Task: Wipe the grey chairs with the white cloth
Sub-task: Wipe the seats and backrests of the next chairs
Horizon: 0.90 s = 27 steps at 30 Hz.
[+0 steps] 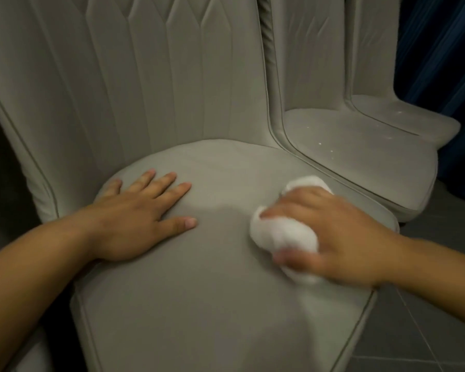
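Cloth (282, 232), white and bunched, sits near right edge of nearest grey chair (199, 304) seat, right hand (330, 237) clamped round it, left hand (140, 218) flat, fingers spread, near seat's back-left edge.

The left hand (142, 213) lies flat, palm down, with the fingers straight and spread, the thumb pointing right; its bare forearm comes in from the lower left; the right hand (330, 237) has curled fingers gripping a bundle and looks blurred; its forearm enters from the right edge.
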Each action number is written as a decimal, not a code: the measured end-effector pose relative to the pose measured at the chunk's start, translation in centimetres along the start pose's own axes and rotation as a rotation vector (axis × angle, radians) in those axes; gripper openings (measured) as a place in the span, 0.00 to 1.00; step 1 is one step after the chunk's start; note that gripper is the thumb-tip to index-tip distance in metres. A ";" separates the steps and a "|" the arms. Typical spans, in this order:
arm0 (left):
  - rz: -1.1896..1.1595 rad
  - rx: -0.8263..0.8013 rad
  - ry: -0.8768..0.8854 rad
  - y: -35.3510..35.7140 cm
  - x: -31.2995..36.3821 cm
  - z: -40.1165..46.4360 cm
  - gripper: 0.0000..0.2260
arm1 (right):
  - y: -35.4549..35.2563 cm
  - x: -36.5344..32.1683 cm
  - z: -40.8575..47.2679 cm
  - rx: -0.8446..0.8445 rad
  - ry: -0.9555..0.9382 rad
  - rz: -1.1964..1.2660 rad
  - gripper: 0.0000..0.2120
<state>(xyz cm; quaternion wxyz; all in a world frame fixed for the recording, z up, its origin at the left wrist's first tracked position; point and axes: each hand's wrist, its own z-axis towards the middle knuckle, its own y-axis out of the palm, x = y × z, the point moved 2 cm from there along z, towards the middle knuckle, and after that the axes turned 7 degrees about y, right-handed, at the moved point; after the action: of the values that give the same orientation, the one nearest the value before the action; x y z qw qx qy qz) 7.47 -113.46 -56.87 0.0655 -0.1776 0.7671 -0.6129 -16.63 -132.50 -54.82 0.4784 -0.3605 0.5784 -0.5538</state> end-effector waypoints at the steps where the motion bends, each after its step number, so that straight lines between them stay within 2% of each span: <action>1: 0.000 -0.007 -0.003 0.0 0.0 0.0 0.44 | 0.2 0.3 2.4 0.005 0.041 -0.014 0.35; 4: -0.007 0.001 -0.005 -0.1 0.0 -0.2 0.45 | 0.9 0.8 9.0 0.041 0.181 -0.016 0.39; 7: -0.011 -0.004 -0.006 -0.1 0.2 -0.4 0.47 | 1.5 0.8 9.8 0.060 0.204 -0.031 0.37; 10: -0.006 -0.011 0.004 0.0 0.1 -0.4 0.49 | 0.4 1.2 4.1 0.068 0.147 0.013 0.38; 14: 0.012 -0.006 0.011 0.1 0.1 -0.2 0.48 | -1.3 2.4 -6.1 0.069 0.056 0.027 0.33; 17: 0.020 0.003 0.009 0.2 0.1 0.1 0.47 | -1.4 3.1 -8.3 0.042 0.064 0.028 0.33; 23: 0.006 0.033 -0.018 0.4 -0.3 0.3 0.39 | -0.9 4.9 4.3 0.074 0.241 -0.014 0.34; 27: 0.000 0.013 -0.008 0.1 0.1 -0.2 0.47 | 0.4 4.6 9.4 0.051 0.345 -0.092 0.31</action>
<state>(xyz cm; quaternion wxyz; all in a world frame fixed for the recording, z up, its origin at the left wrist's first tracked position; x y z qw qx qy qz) 7.29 -113.30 -56.87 0.0696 -0.1793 0.7630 -0.6171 -8.93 -139.54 -55.30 0.3553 -0.2740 0.6205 -0.6431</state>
